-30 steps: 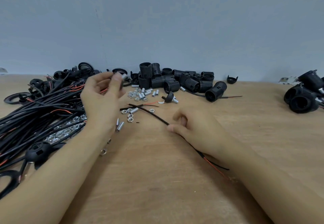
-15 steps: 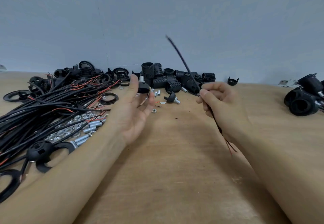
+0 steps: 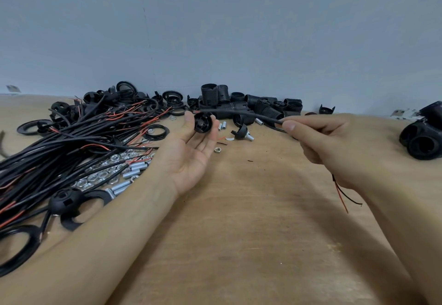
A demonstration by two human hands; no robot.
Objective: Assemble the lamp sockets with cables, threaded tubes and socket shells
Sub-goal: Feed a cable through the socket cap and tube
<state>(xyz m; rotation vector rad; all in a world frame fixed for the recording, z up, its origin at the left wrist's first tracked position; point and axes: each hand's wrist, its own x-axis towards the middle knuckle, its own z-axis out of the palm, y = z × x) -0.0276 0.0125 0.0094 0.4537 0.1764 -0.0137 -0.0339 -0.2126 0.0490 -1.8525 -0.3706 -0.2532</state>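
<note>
The left hand pinched a black cap at its fingertips; the right hand, at three o'clock, gripped a cable aimed toward it. Threading looked unstarted; finished sockets lay farther right.

No text, label, brand, number or sign can be read anywhere. Two small pale scraps lie at the far edge of the bench, one at the left and one at the right, both too blurred to make out.
</note>
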